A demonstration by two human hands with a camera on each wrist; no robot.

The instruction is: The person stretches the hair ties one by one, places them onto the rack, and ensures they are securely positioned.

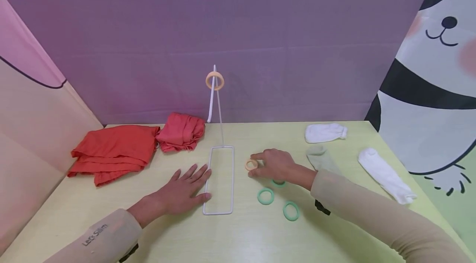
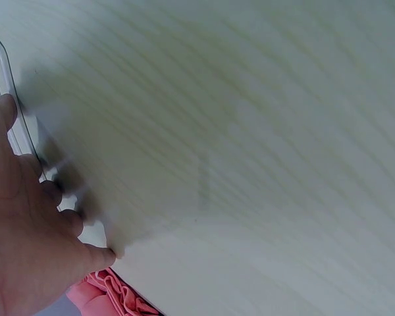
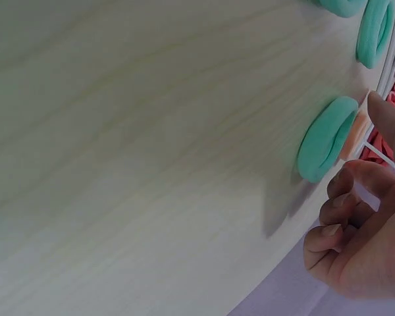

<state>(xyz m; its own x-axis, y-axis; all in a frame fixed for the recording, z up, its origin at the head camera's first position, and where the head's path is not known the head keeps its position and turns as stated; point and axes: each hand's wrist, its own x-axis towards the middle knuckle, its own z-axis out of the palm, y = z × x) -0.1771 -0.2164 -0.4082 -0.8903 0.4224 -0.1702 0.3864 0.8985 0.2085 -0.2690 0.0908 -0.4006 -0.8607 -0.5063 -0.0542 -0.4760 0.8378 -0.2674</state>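
Observation:
A white wire stand has a flat rectangular base on the table and a raised arm. One peach hair tie hangs on that arm. My left hand lies flat with spread fingers, fingertips and thumb over the left side of the base. To the right of the stand, my right hand pinches a second peach hair tie at the table, thumb and index finger at opposite edges of it. Close to this hand lie green hair ties, one partly hidden beneath it in the head view.
Folded red cloths lie at the back left of the table. White socks and a grey sock are on the right, the grey one partly behind the right forearm. A purple backdrop rises behind the table.

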